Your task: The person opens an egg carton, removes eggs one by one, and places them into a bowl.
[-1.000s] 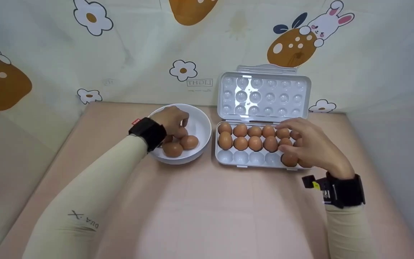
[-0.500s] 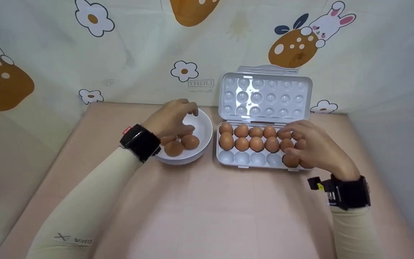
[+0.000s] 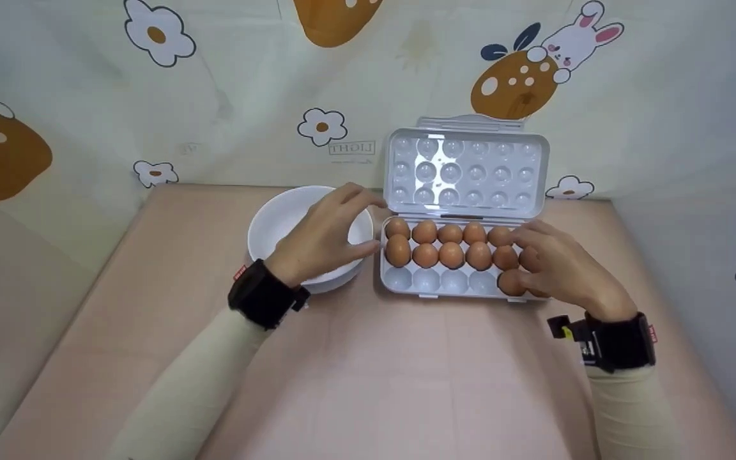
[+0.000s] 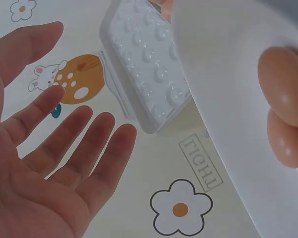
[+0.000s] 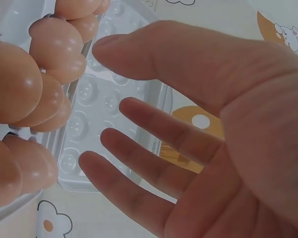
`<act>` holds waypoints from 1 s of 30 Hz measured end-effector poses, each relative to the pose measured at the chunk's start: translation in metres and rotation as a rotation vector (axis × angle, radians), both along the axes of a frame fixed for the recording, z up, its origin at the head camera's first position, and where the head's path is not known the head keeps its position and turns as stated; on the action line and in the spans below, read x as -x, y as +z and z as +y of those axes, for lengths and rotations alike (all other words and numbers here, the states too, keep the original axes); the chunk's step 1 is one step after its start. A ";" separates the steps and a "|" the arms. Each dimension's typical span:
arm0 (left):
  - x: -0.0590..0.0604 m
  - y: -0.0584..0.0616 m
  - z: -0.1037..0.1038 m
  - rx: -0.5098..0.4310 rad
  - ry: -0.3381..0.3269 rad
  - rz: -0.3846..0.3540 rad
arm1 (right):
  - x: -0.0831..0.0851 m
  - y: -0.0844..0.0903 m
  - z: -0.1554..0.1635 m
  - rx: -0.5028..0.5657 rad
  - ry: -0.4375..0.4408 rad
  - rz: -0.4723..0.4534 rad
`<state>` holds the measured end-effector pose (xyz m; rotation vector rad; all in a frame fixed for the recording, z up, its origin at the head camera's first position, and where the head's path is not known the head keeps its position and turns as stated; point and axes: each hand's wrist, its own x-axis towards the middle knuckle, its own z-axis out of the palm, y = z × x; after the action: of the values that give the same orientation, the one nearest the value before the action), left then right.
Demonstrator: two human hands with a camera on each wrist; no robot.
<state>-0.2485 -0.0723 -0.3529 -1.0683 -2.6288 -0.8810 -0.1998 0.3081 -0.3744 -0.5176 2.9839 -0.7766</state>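
Brown eggs (image 3: 451,255) sit in the white egg tray (image 3: 425,281), right of centre in the head view. They stand in two rows behind, with more at the front right; four white wells show at the front left. The right-hand end is partly hidden by the right hand (image 3: 569,275), whose thumb and fingers arch apart over the eggs there; the right wrist view shows nothing between them, and whether a fingertip touches an egg cannot be told. The tray's lid (image 3: 476,172) is tilted up behind it.

Just left of the tray, the left hand (image 3: 326,239) reaches across the white bowl (image 3: 266,223), thumb and fingers spread wide and holding nothing, fingertips near the tray's left edge. It hides part of the bowl in the head view, but the left wrist view shows brown eggs inside, at that frame's right edge.

Both tray and bowl rest on the pinkish tabletop (image 3: 374,383). Black wrist straps (image 3: 623,342) and cream sleeves (image 3: 176,390) cover the person's wrists and forearms. A pale cloth (image 3: 240,83) printed with flowers and rabbits fills the top of the frame.
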 end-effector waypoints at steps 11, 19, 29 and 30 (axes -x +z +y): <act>-0.019 -0.026 0.025 -0.077 -0.018 0.004 | -0.001 -0.014 -0.007 -0.082 0.040 0.009; -0.024 -0.038 0.033 -0.096 -0.033 -0.011 | -0.001 -0.020 -0.012 -0.106 0.061 0.019; -0.027 -0.045 0.039 -0.100 -0.043 -0.047 | 0.004 -0.027 -0.012 -0.119 0.060 0.050; -0.027 -0.045 0.039 -0.097 -0.046 -0.049 | 0.004 -0.027 -0.012 -0.117 0.056 0.051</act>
<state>-0.2213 -0.0335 -0.3978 -1.0999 -2.5798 -1.0455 -0.2041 0.2961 -0.4019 -0.6216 3.0225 -0.5893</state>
